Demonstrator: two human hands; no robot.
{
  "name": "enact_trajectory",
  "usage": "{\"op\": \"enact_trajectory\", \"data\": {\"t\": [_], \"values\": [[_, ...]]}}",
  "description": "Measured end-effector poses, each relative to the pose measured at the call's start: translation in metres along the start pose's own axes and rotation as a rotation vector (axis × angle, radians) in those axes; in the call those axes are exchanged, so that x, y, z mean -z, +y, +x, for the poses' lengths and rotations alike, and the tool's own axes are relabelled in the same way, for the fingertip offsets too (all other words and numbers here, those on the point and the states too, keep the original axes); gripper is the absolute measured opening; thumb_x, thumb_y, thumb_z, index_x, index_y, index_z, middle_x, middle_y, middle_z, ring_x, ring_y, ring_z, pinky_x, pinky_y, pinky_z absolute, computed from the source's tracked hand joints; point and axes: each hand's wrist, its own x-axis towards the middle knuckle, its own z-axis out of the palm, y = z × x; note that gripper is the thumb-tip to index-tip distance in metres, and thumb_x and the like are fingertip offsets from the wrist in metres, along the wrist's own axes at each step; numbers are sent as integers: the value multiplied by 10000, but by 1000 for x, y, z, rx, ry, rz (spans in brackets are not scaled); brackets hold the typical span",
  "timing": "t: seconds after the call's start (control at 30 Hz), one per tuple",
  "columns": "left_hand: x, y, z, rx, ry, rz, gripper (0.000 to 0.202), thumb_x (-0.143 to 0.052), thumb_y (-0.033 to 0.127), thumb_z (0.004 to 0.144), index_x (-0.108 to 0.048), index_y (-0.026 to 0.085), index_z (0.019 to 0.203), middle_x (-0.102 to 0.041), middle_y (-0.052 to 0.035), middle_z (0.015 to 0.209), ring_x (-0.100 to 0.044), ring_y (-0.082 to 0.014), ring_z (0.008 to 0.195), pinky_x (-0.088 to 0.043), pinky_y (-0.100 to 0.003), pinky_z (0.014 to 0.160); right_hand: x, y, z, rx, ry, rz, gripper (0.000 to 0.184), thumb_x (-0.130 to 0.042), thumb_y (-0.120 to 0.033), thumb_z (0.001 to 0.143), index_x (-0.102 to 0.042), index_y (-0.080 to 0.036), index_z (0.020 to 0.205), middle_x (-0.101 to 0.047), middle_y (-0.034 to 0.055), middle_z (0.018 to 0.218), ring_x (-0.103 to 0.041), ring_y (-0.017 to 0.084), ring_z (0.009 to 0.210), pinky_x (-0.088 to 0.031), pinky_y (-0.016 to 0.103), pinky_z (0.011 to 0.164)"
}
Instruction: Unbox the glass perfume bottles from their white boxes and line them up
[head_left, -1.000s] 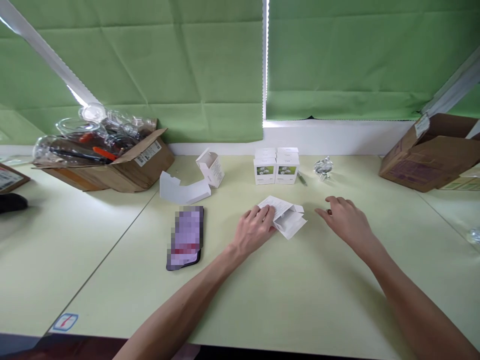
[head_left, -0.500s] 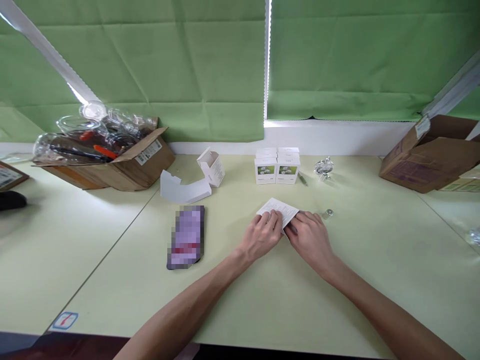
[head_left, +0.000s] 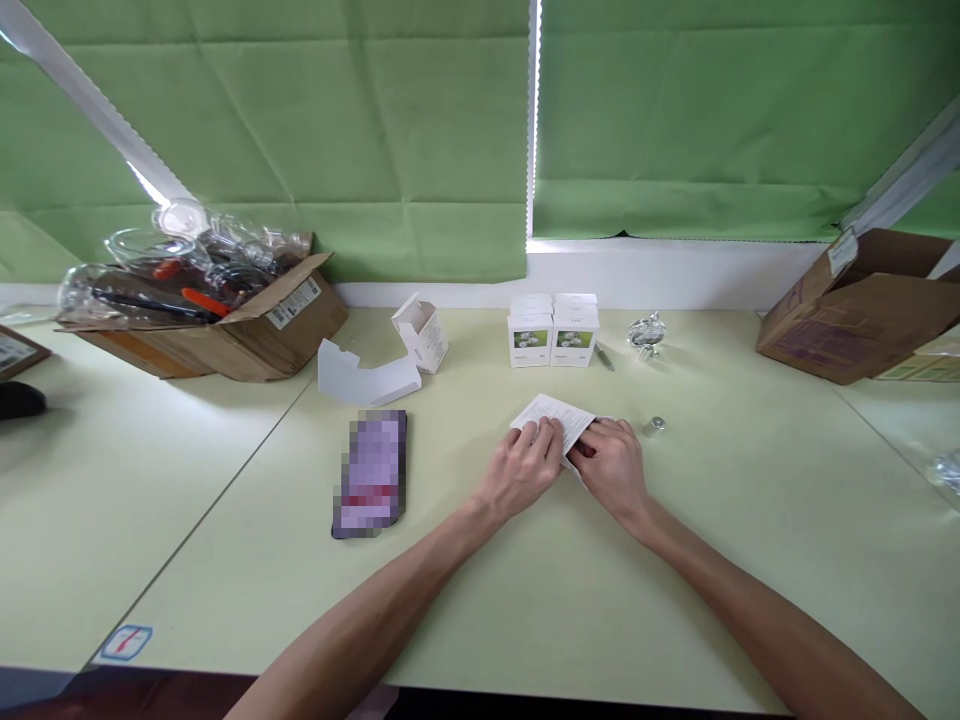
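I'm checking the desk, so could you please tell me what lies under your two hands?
A white printed paper lies on the table under the left hand and right hand; its far corner sticks out. The part beneath them is hidden.

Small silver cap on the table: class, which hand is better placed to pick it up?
Probably the right hand: the silver cap lies just beside it; the left hand, across the white paper, is farther.
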Motion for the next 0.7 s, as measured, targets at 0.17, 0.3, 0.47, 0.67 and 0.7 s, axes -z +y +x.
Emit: {"op": "enact_trajectory", "data": {"t": [0.17,0.3,0.47,0.67,0.7], "values": [[-3,-5,0,31,-11,-2,296,-549,211,947,-641,126,1215,-723,-127,1115,-675,-217,918,-499,-334,724,13,-2,3,-13,-31,-40,367,-588,-218,881,-560,-200,515,-593,-12,517,-524,135,571,-318,274,650],[-4,-14,3,89,-59,-37,307,-566,203,929,-637,144,1222,-719,-128,1136,-678,-236,930,-510,-345,733,33,-2,4,-73,-79,-32,354,-572,-324,925,-657,-209,601,-635,0,549,-536,137,539,-338,258,588],[-5,-21,5,159,-113,-81,328,-594,211,912,-627,171,1235,-710,-129,1175,-677,-252,977,-521,-357,784,51,-4,7,-180,-111,114,336,-563,-401,915,-743,-209,706,-645,0,547,-486,113,451,-361,241,510],[-5,-23,3,178,-117,-68,319,-581,233,924,-625,163,1232,-717,-122,1170,-678,-253,989,-516,-354,791,58,-5,11,-258,-113,232,348,-583,-437,893,-751,-204,697,-611,-7,533,-503,118,466,-405,250,486],[-6,-24,3,182,-115,-63,321,-582,232,922,-625,162,1232,-720,-121,1161,-678,-253,988,-515,-353,791,59,-4,12,-283,-122,266,345,-587,-441,893,-756,-201,713,-633,-1,557,-534,126,484,-429,252,491]]}}
